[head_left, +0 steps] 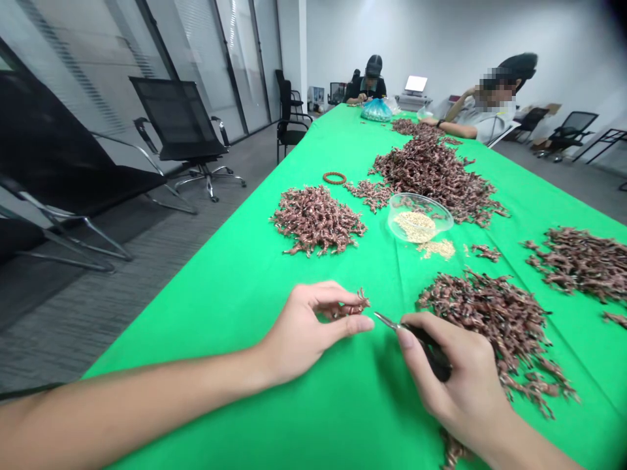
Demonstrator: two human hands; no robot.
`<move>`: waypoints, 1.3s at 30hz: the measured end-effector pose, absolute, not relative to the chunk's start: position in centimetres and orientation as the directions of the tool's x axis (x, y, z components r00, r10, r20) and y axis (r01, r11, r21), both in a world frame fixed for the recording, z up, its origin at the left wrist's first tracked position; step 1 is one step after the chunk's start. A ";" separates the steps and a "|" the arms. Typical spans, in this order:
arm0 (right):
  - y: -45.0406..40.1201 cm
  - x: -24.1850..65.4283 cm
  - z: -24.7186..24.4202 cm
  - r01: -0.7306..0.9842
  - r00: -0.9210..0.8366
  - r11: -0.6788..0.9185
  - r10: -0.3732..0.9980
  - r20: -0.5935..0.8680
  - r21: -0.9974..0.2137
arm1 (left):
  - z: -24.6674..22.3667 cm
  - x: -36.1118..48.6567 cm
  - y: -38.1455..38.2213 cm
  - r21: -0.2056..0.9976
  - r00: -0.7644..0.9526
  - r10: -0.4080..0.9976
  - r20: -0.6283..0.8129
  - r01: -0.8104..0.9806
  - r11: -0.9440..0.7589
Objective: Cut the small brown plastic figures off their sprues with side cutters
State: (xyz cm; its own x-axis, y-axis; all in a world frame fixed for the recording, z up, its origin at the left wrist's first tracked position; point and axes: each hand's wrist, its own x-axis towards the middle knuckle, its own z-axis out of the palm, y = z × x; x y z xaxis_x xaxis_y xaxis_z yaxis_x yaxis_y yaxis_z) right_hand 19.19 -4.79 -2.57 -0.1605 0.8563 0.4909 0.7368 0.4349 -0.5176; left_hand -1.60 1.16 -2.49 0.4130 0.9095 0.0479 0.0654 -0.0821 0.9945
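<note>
My left hand (318,326) pinches a small brown animal-shaped figurine (353,307) between thumb and fingers. The figurine's thin light ends poke out past my fingertips, and the rest is partly covered. My right hand (455,365) is wrapped round a black-handled tool with a pointed metal tip (385,320); its exact kind is hard to make out. That tip points at the figurine, a small gap away from my left thumb. Beside and partly behind my right hand lies a heap of similar brown figurines (490,320).
Another figurine pile (318,219) lies ahead on the green tablecloth (206,326), with a larger heap (435,170) beyond. A clear plastic bowl (445,222) holds tan bits, some spilled. A brown ring (334,177) lies nearby. People sit farther along; office chairs (179,124) stand left.
</note>
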 end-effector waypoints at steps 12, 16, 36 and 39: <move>-4.5 19.8 -3.3 0.808 -0.281 0.525 0.742 0.609 -0.266 | -1.5 -1.1 0.4 0.935 0.530 0.822 -0.206 -0.141 0.326; -4.4 19.9 -3.1 0.852 -0.355 0.520 0.657 0.665 -0.059 | -1.6 -1.0 0.1 0.921 0.548 0.807 -0.222 -0.154 0.358; -4.5 20.1 -2.3 0.844 -0.518 0.449 0.538 0.665 0.295 | -1.0 -1.3 0.0 0.894 0.595 0.753 -0.281 -0.124 0.431; -4.5 20.2 -2.3 0.839 -0.524 0.459 0.533 0.664 0.293 | -1.0 -1.4 0.0 0.892 0.616 0.739 -0.273 -0.126 0.434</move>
State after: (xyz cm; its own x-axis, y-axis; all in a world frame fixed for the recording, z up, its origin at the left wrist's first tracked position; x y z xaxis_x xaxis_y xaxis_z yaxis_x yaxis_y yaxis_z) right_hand 20.17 -4.51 -2.29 -0.5239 0.5332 0.6642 0.8387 0.4590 0.2930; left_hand -1.36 0.02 -0.95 0.6156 0.7392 -0.2731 -0.1257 0.4342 0.8920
